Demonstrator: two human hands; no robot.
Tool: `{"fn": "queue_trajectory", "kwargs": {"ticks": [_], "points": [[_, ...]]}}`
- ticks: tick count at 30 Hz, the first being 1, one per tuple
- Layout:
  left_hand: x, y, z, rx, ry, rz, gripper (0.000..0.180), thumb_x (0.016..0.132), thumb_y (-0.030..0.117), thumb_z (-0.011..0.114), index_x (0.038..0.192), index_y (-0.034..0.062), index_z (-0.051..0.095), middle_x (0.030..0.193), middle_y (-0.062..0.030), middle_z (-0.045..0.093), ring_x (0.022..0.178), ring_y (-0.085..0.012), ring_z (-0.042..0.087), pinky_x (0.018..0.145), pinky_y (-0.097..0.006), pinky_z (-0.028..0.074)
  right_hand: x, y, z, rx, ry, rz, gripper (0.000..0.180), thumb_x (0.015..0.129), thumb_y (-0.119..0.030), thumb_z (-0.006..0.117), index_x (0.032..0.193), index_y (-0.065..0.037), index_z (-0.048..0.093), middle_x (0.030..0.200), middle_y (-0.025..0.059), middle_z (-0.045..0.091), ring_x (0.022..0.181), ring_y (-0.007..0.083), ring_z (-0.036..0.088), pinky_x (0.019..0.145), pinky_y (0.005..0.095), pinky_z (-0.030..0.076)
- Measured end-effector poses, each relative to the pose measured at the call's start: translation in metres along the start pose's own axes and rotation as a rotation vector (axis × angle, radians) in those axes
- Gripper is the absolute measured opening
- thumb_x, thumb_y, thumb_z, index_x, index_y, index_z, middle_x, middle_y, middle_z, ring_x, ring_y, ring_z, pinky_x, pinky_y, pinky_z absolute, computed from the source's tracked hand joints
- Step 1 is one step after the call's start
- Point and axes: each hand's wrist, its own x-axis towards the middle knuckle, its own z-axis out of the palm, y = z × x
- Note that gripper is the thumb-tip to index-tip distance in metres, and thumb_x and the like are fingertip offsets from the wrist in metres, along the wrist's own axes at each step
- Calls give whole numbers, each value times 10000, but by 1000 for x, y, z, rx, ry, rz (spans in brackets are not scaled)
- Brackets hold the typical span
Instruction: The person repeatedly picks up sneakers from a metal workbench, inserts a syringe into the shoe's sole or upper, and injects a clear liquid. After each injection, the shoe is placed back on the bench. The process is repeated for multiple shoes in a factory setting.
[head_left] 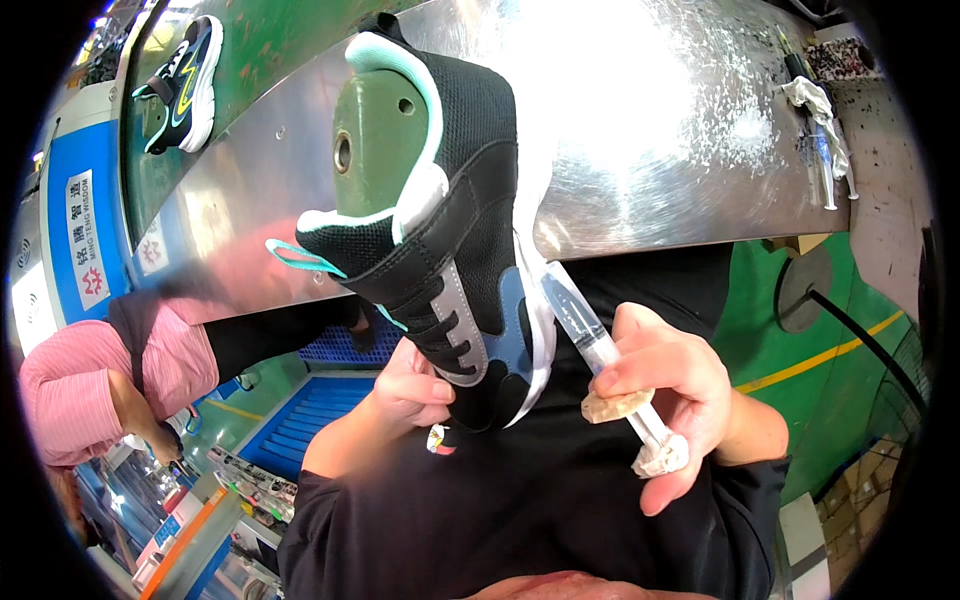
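A black sneaker (480, 220) with a white sole, a teal lining and grey and blue side panels is held up over my lap. Inside its opening sits a green shoe last (385, 150) with a round metal-rimmed hole. My left hand (410, 388) grips the sneaker at its toe, the fingers partly hidden behind it. In my right hand (680, 375) is a clear syringe (580, 318), its flange and plunger end wrapped in whitish material. The syringe's tip is at the edge of the white sole; whether it touches cannot be made out.
A shiny metal table (640, 190) lies beyond my hands, with white flakes scattered at its right. Another syringe (824, 165) and a crumpled cloth rest near its right end. A second sneaker (185, 90) is on the green surface at upper left. A person in pink (120, 370) works at left.
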Motion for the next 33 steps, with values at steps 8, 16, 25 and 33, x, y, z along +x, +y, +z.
{"fn": "queue_trajectory", "kwargs": {"ticks": [8, 16, 25, 33], "points": [[14, -3, -9, -176, -177, -196, 639, 580, -122, 543, 1212, -58, 481, 1160, -193, 573, 1110, -314, 545, 955, -411, 430, -9, -41, -4, 46, -41, 192, 805, 506, -572, 835, 1019, 4, 607, 830, 54, 642, 613, 145, 415, 582, 276, 290], [44, -13, 18, -312, -438, -296, 378, 771, -90, 503, 1147, -87, 539, 1148, -184, 593, 1075, -268, 571, 959, -362, 424, -26, -102, -5, -58, -29, 381, 760, 487, -592, 834, 1004, -71, 640, 861, 65, 650, 623, 142, 430, 563, 262, 294], [87, -25, 45, -230, -577, -231, 361, 797, -115, 551, 1147, -29, 564, 1168, -144, 591, 1091, -256, 566, 945, -360, 461, -45, -135, -5, -311, 34, 325, 679, 572, -554, 806, 997, -46, 658, 877, 56, 645, 606, 150, 428, 543, 278, 284], [114, -26, 71, -154, -574, -229, 350, 820, -67, 568, 1161, 7, 556, 1182, -125, 584, 1140, -258, 534, 1007, -387, 417, -49, -122, 5, -618, 109, 189, 601, 656, -516, 763, 961, -12, 643, 823, 6, 635, 556, 135, 417, 542, 285, 271]]}}
